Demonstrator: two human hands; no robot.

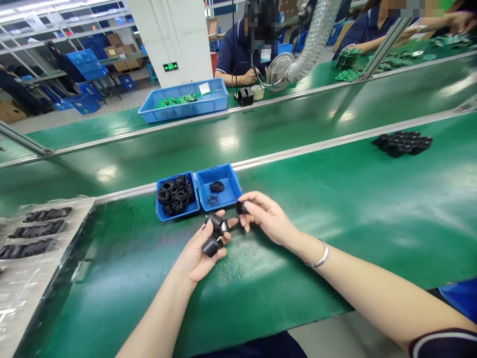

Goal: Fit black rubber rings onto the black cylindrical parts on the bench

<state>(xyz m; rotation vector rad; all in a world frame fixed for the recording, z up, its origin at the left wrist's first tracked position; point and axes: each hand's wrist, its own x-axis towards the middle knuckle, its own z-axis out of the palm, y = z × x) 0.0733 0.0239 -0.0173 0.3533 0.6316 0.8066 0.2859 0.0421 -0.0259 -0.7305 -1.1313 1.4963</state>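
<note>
My left hand (197, 251) cradles black rubber sleeves (212, 245) against the palm and fingers, and they look short and cylindrical. My right hand (269, 218) pinches a similar black piece (242, 207) between thumb and fingertips, close to the left hand's fingers. Just beyond both hands lies a blue two-compartment tray (197, 209). Its left compartment is heaped with black rubber O-rings (175, 195), and its right compartment holds a small few (215, 193). Neither hand touches the tray. Both hands are above a green bench mat (112, 278).
Plastic sheeting (30, 248) with rows of black parts lies at the left. A black pile (402, 143) sits on the mat at the right. Beyond a metal rail, co-workers (238, 54) sit at another bench with a blue tray of green circuit boards (182, 99).
</note>
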